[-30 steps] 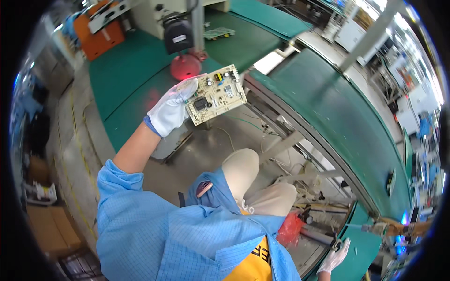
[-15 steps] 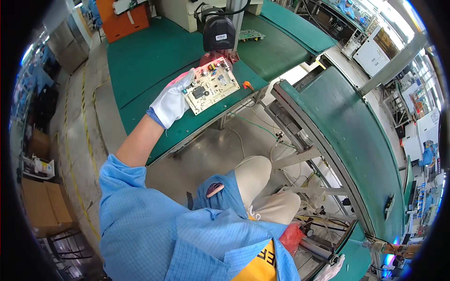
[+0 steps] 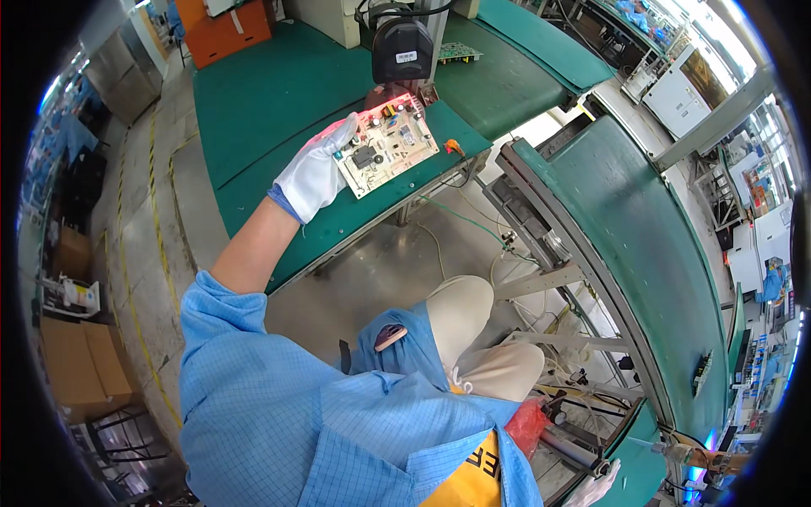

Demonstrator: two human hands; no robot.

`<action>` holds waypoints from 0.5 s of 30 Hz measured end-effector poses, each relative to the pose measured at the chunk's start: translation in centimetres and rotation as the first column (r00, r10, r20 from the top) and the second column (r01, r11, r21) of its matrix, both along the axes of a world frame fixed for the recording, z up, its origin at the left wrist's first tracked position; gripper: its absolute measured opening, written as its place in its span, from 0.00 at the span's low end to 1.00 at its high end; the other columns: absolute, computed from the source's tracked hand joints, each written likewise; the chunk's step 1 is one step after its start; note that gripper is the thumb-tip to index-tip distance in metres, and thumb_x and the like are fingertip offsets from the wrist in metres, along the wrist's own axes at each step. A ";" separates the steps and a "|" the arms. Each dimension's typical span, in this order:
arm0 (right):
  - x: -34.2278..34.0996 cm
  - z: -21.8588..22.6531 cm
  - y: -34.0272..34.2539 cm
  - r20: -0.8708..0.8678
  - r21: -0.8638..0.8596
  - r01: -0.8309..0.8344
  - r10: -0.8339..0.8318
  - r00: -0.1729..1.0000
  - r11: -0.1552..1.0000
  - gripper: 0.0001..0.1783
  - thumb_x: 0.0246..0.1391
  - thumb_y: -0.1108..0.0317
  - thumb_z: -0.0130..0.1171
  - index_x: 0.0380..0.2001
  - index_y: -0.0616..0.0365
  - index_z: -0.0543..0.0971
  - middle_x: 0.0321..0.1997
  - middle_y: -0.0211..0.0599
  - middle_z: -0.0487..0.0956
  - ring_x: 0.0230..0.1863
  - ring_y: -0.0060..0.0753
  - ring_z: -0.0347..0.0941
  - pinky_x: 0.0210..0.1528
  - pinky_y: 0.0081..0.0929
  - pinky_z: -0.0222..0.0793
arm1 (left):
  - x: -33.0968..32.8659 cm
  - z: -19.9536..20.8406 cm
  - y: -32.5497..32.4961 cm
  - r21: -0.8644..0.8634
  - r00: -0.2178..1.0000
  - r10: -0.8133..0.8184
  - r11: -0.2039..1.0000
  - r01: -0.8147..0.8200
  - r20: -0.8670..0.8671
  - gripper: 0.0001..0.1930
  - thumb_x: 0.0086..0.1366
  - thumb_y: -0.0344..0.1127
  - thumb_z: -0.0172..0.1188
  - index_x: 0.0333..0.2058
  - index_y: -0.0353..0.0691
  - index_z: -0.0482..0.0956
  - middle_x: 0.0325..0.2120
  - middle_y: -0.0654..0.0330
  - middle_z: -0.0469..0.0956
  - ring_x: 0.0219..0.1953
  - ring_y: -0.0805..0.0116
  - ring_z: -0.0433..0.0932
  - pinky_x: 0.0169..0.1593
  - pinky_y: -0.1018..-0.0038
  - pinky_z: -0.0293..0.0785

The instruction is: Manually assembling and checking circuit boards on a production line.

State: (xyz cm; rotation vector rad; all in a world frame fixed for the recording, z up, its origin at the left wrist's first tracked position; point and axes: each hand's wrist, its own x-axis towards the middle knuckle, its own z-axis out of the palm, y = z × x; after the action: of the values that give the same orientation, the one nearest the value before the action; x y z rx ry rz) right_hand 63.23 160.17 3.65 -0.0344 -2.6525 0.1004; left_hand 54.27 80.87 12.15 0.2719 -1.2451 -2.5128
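My left hand [image 3: 317,173], in a white glove, is closed on the left edge of a circuit board [image 3: 390,148]. The board is pale, tilted, and carries several components on its upper face. It is held above the near edge of a green-topped bench [image 3: 279,101], just below a black scanner-like device [image 3: 401,51] on a metal post. Red light falls on the board's far edge and the glove. At the lower right, my gloved right hand [image 3: 596,486] rests at the edge of another green surface, fingers stretched out, partly cut off by the frame.
A green conveyor belt [image 3: 634,228] curves down the right side, with a small board [image 3: 702,374] lying on it. Another green circuit board [image 3: 459,52] lies behind the scanner. An orange box [image 3: 221,34] stands at the back left. Cables and a metal frame [image 3: 541,281] lie right of my knees.
My left hand and the circuit board have shifted slightly right and up, closer beneath the black device. The red glow on the board is a little different. My right hand stays put.
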 end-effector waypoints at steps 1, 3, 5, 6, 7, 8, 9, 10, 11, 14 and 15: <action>0.1 0.2 0.1 -0.007 0.016 -0.006 0.006 1.000 1.000 0.28 0.61 0.44 0.51 0.53 0.54 0.75 0.45 0.39 0.80 0.41 0.32 0.74 0.44 0.33 0.72 | 0.0 0.2 0.1 0.002 1.000 0.001 1.000 -0.001 0.002 0.27 0.68 0.49 0.57 0.57 0.35 0.70 0.54 0.54 0.74 0.56 0.62 0.75 0.59 0.64 0.73; 0.2 0.4 0.0 -0.024 0.047 -0.017 0.018 1.000 0.999 0.28 0.61 0.43 0.51 0.52 0.53 0.76 0.44 0.38 0.81 0.40 0.31 0.75 0.44 0.33 0.72 | -0.3 0.8 0.5 0.120 1.000 -0.015 0.993 0.015 -0.006 0.28 0.68 0.50 0.56 0.58 0.34 0.69 0.55 0.51 0.74 0.56 0.59 0.75 0.60 0.61 0.71; 0.2 0.7 -0.1 -0.042 0.076 -0.029 0.032 0.999 0.997 0.28 0.61 0.42 0.51 0.51 0.53 0.77 0.43 0.38 0.81 0.40 0.30 0.75 0.43 0.33 0.73 | -0.8 0.7 0.5 0.154 0.999 -0.011 0.988 0.017 -0.040 0.30 0.68 0.53 0.54 0.58 0.33 0.68 0.57 0.50 0.73 0.57 0.56 0.73 0.61 0.58 0.70; 0.2 0.8 -0.2 -0.052 0.089 -0.035 0.040 0.998 0.995 0.28 0.60 0.42 0.51 0.51 0.52 0.77 0.43 0.38 0.81 0.40 0.29 0.75 0.42 0.33 0.73 | -1.1 0.6 0.2 0.210 0.999 0.017 0.978 -0.010 -0.035 0.31 0.68 0.54 0.54 0.58 0.32 0.67 0.57 0.48 0.72 0.58 0.54 0.73 0.62 0.57 0.69; 0.1 0.9 -0.4 -0.062 0.101 -0.042 0.048 0.997 0.994 0.28 0.60 0.42 0.51 0.51 0.52 0.77 0.42 0.38 0.81 0.40 0.29 0.75 0.42 0.33 0.73 | -1.4 0.5 -0.2 0.265 0.999 0.045 0.964 -0.036 -0.028 0.33 0.68 0.56 0.53 0.59 0.32 0.66 0.58 0.47 0.71 0.59 0.53 0.72 0.63 0.56 0.68; 0.1 1.0 -0.5 -0.072 0.116 -0.046 0.054 0.996 0.992 0.28 0.60 0.41 0.51 0.50 0.52 0.77 0.42 0.37 0.81 0.39 0.28 0.75 0.42 0.32 0.73 | -2.0 0.1 -0.5 0.274 0.996 0.070 0.960 -0.051 -0.058 0.35 0.67 0.57 0.52 0.60 0.31 0.64 0.59 0.45 0.69 0.59 0.51 0.71 0.63 0.54 0.67; 0.0 1.1 -0.6 -0.082 0.130 -0.050 0.061 0.995 0.990 0.28 0.60 0.41 0.51 0.50 0.51 0.78 0.41 0.37 0.81 0.39 0.28 0.75 0.41 0.32 0.74 | -2.1 0.2 -0.5 0.274 0.996 0.070 0.960 -0.051 -0.060 0.35 0.67 0.57 0.52 0.60 0.31 0.64 0.59 0.45 0.69 0.59 0.51 0.71 0.63 0.54 0.67; -0.1 1.1 -0.8 -0.092 0.143 -0.054 0.067 0.993 0.988 0.28 0.60 0.41 0.51 0.49 0.51 0.78 0.41 0.37 0.81 0.39 0.27 0.76 0.41 0.32 0.74 | -2.2 0.6 -0.3 0.268 0.993 0.088 0.961 -0.066 -0.072 0.35 0.67 0.57 0.52 0.60 0.30 0.64 0.59 0.45 0.69 0.59 0.51 0.71 0.63 0.55 0.67; -0.2 1.2 -0.9 -0.102 0.157 -0.056 0.073 0.992 0.986 0.28 0.59 0.40 0.51 0.49 0.50 0.78 0.41 0.37 0.81 0.39 0.27 0.76 0.41 0.32 0.74 | -2.3 0.8 -0.2 0.261 0.991 0.104 0.962 -0.079 -0.085 0.36 0.67 0.58 0.52 0.60 0.30 0.63 0.59 0.44 0.69 0.59 0.51 0.72 0.63 0.55 0.68; -0.5 1.2 -1.4 -0.133 0.195 -0.063 0.090 0.987 0.979 0.28 0.59 0.39 0.51 0.48 0.49 0.79 0.39 0.36 0.82 0.38 0.25 0.76 0.39 0.31 0.75 | -2.6 0.8 -0.4 0.270 0.985 0.129 0.958 -0.094 -0.116 0.36 0.68 0.57 0.51 0.59 0.28 0.63 0.58 0.44 0.69 0.59 0.52 0.72 0.63 0.58 0.68; -0.7 1.2 -1.5 -0.144 0.207 -0.064 0.095 0.985 0.976 0.28 0.59 0.39 0.51 0.47 0.49 0.80 0.39 0.36 0.82 0.38 0.25 0.76 0.39 0.31 0.75 | -2.8 1.2 -0.1 0.268 0.985 0.128 0.959 -0.092 -0.119 0.36 0.68 0.57 0.51 0.59 0.28 0.63 0.58 0.44 0.69 0.59 0.52 0.72 0.63 0.58 0.68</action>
State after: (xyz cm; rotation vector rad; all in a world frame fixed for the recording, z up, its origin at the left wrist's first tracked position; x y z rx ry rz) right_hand 62.58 158.72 4.89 0.1411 -2.4972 -0.1349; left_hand 51.48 80.73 13.31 0.2211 -0.8227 -2.5490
